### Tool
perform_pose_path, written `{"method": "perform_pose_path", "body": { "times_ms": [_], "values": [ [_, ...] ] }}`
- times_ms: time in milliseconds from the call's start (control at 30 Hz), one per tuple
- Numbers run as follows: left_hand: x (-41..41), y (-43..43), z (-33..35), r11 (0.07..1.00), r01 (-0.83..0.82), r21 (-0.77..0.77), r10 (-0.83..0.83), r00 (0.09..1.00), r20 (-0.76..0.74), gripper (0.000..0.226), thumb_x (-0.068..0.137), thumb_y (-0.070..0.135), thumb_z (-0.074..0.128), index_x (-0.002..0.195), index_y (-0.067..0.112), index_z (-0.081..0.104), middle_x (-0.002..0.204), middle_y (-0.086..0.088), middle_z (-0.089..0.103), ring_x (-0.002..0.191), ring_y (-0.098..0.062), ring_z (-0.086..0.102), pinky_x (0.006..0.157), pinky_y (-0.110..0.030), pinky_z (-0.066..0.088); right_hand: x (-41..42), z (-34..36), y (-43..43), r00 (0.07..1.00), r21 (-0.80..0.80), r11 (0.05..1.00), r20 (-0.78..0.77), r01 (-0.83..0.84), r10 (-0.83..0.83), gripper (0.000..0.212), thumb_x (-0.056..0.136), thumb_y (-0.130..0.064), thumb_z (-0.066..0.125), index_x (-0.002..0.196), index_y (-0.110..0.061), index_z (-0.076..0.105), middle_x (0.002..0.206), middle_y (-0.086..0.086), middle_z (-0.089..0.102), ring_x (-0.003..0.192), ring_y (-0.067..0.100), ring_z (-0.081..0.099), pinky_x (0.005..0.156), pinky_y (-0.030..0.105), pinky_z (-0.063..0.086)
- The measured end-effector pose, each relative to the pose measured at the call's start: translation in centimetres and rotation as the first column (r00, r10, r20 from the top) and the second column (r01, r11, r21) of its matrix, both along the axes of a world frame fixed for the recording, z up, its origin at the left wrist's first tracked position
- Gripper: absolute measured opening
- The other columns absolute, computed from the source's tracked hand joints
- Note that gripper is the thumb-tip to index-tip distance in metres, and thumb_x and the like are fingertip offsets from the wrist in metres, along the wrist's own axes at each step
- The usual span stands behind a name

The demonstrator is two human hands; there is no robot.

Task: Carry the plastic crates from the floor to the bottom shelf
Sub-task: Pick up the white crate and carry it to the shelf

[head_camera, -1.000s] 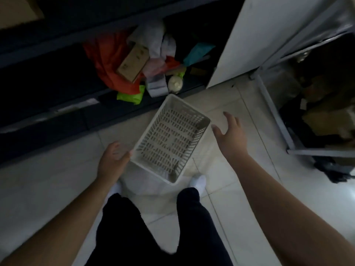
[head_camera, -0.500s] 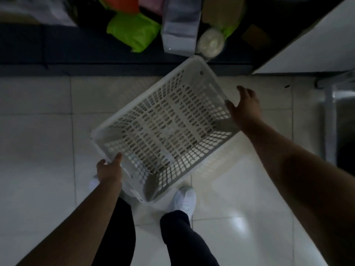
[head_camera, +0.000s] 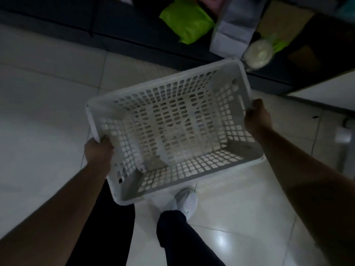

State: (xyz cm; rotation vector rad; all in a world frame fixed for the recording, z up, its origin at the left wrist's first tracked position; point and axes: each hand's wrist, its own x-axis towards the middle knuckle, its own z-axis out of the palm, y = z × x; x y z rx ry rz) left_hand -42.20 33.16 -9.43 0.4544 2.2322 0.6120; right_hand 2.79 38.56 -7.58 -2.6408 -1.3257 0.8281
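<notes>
A white perforated plastic crate [head_camera: 169, 131] is empty and fills the middle of the head view, above the pale tiled floor. My left hand [head_camera: 99, 150] grips its left short rim near the front corner. My right hand [head_camera: 257, 118] is closed on the opposite short rim. The crate's far right corner lies close to the dark bottom shelf [head_camera: 134, 41], which runs across the top of the view.
On the shelf lie a lime-green bag [head_camera: 186, 22], a pale grey paper bag [head_camera: 234, 33] and a round whitish lidded jar [head_camera: 258, 54]. A white panel [head_camera: 326, 89] stands at right. My legs and one white shoe [head_camera: 185, 202] are under the crate.
Both hands have closed on the crate's two short rims; half a second ago the right hand was open beside it. The crate has turned squarer to me and looms larger.
</notes>
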Motion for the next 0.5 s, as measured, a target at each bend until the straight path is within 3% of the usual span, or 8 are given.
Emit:
{"method": "perform_pose_path", "body": {
  "times_ms": [67,167,233,333,433,500],
  "values": [
    [-3.2,0.3,4.0,0.998,-0.045,0.043,0.044,0.999,0.017,0.023,0.089,0.018,0.063,0.067,0.016,0.057,0.059,-0.005,0.055,0.048,-0.018,0.051,0.044,-0.023,0.041,-2.9,3.5,0.1,1.000,0.006,1.000,-0.020,-0.019,0.020,0.020,0.092,-0.024,0.043,0.110,-0.018,0.043,0.095,0.015,0.061,0.066,0.030,0.052,0.060,0.029,0.036],
    [-8.5,0.0,11.3,0.998,-0.017,0.055,0.019,1.000,-0.025,0.016,0.089,0.017,0.065,0.077,0.007,0.063,0.060,-0.007,0.057,0.039,-0.008,0.051,0.035,-0.015,0.039,-7.4,9.9,0.5,0.996,-0.014,0.998,-0.064,-0.067,0.066,0.030,0.093,-0.027,0.049,0.121,-0.015,0.047,0.112,0.020,0.064,0.089,0.040,0.062,0.070,0.032,0.038],
    [-12.0,-0.7,16.6,0.999,-0.023,0.049,0.025,0.999,-0.027,0.016,0.091,0.017,0.065,0.083,0.004,0.062,0.065,-0.013,0.058,0.041,-0.007,0.053,0.035,-0.014,0.039,-10.8,14.7,0.9,0.988,-0.016,0.995,-0.117,-0.101,0.099,0.034,0.093,-0.029,0.051,0.122,-0.013,0.052,0.118,0.018,0.064,0.099,0.039,0.062,0.073,0.031,0.037],
    [-17.6,-1.8,24.7,0.985,-0.126,0.115,0.124,0.992,0.031,0.004,0.092,0.004,0.064,0.092,0.003,0.059,0.067,-0.013,0.059,0.041,-0.005,0.055,0.036,-0.024,0.039,-17.0,22.8,2.4,0.976,0.020,0.988,-0.156,-0.151,0.152,0.033,0.091,-0.033,0.055,0.114,-0.010,0.059,0.114,0.017,0.067,0.098,0.036,0.063,0.071,0.031,0.039],
    [-24.0,-2.9,31.9,0.963,-0.205,0.176,0.204,0.979,0.023,0.005,0.089,-0.004,0.063,0.092,0.000,0.063,0.061,-0.007,0.060,0.035,0.001,0.052,0.036,-0.016,0.038,-23.8,31.0,4.7,0.955,0.093,0.967,-0.161,-0.235,0.248,0.035,0.094,-0.029,0.053,0.121,-0.009,0.060,0.116,0.019,0.066,0.101,0.038,0.062,0.078,0.036,0.047],
    [-29.5,-4.1,37.3,0.940,-0.284,0.188,0.290,0.957,-0.006,0.004,0.084,0.001,0.069,0.088,0.003,0.069,0.064,-0.009,0.059,0.040,-0.005,0.054,0.040,-0.018,0.040,-29.6,37.1,6.7,0.922,0.164,0.943,-0.217,-0.290,0.321,0.030,0.094,-0.027,0.053,0.118,-0.011,0.060,0.111,0.016,0.066,0.096,0.033,0.062,0.076,0.034,0.046]
  ]
}}
